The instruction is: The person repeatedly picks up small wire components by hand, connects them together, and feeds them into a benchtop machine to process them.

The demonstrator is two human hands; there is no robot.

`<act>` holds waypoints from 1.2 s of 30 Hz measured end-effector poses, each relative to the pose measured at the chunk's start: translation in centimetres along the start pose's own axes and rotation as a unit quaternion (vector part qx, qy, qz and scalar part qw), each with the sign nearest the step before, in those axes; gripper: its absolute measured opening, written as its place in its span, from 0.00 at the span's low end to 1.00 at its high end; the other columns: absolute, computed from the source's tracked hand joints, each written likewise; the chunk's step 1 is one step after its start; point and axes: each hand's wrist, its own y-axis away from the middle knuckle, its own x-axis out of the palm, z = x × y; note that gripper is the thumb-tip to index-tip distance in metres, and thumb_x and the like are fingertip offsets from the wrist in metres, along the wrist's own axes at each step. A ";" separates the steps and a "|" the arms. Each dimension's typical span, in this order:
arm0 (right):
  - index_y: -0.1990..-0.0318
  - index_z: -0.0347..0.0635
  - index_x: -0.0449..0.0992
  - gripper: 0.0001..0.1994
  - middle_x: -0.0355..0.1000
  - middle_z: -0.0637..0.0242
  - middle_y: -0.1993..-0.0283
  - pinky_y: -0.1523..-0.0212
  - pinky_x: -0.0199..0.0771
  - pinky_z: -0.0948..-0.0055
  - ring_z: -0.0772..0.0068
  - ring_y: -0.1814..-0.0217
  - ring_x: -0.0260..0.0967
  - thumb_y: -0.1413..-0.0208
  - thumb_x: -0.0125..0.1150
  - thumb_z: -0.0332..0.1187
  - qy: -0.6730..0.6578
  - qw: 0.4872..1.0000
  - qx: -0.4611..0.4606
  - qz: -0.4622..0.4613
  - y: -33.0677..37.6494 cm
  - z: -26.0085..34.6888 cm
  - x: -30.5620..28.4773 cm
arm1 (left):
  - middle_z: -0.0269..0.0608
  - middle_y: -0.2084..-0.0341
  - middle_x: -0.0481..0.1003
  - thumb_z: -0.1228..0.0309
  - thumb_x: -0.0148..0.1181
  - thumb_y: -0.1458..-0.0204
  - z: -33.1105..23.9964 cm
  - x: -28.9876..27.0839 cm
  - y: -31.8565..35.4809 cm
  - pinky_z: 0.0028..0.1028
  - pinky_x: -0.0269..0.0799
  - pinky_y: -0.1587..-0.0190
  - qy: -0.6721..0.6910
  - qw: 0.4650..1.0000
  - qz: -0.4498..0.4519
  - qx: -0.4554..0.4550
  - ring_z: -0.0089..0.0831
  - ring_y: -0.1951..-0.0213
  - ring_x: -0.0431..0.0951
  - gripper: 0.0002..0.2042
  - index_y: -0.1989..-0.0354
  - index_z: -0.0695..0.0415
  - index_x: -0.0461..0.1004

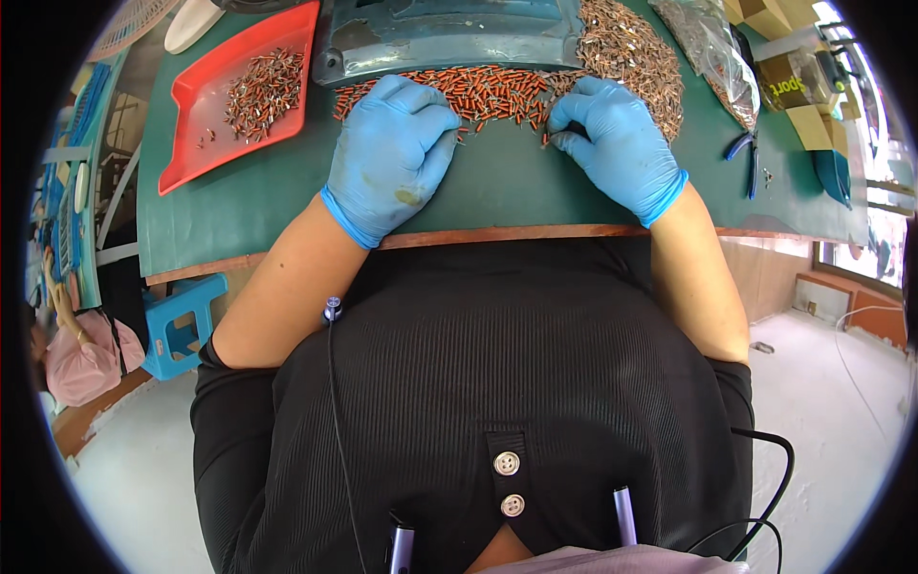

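Observation:
Both my hands wear blue gloves and rest at the front of a heap of small orange cylindrical parts with metal ends (497, 96). My left hand (390, 148) is curled closed at the heap's left side, a dark smudge on its glove. Whatever its fingers hold is hidden beneath them. My right hand (617, 143) is at the heap's right end, thumb and forefinger bent toward each other. A single orange part (546, 139) shows beside its fingertips; whether it is gripped is unclear. A few loose parts lie between the hands.
A red scoop-shaped tray (182, 91) with more parts stands at left. Behind the heap is a dark teal bin (449, 38). A larger coppery heap (631, 57) spreads at back right, near a clear plastic bag (712, 57) and blue-handled pliers (752, 163). Another person sits far left.

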 end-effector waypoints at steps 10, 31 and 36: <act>0.67 0.36 0.75 0.07 0.69 0.61 0.70 0.66 0.69 0.69 0.65 0.70 0.69 0.56 0.64 0.24 -0.078 0.995 0.068 -0.016 1.5 -0.5 -0.2 | 0.42 0.71 0.75 0.79 0.62 0.60 -0.1 0.4 0.4 0.34 0.69 0.62 0.007 1.000 -0.008 -0.006 0.42 0.66 0.73 0.05 0.72 0.59 0.75; 0.64 0.37 0.71 0.04 0.66 0.72 0.69 0.60 0.63 0.79 0.80 0.65 0.59 0.42 0.55 0.28 -0.369 0.917 0.133 0.076 3.5 5.2 -1.5 | 0.43 0.68 0.75 0.82 0.63 0.57 -6.0 -1.2 -0.6 0.26 0.73 0.61 0.283 0.954 0.043 -0.093 0.32 0.66 0.77 0.11 0.63 0.62 0.74; 0.63 0.37 0.72 0.04 0.66 0.74 0.68 0.58 0.62 0.81 0.82 0.63 0.59 0.42 0.55 0.28 -0.447 0.876 0.151 0.097 3.1 6.0 -1.7 | 0.42 0.75 0.74 0.78 0.64 0.57 -5.9 -1.8 -0.3 0.30 0.72 0.69 0.231 0.970 0.010 -0.074 0.37 0.73 0.76 0.06 0.69 0.59 0.75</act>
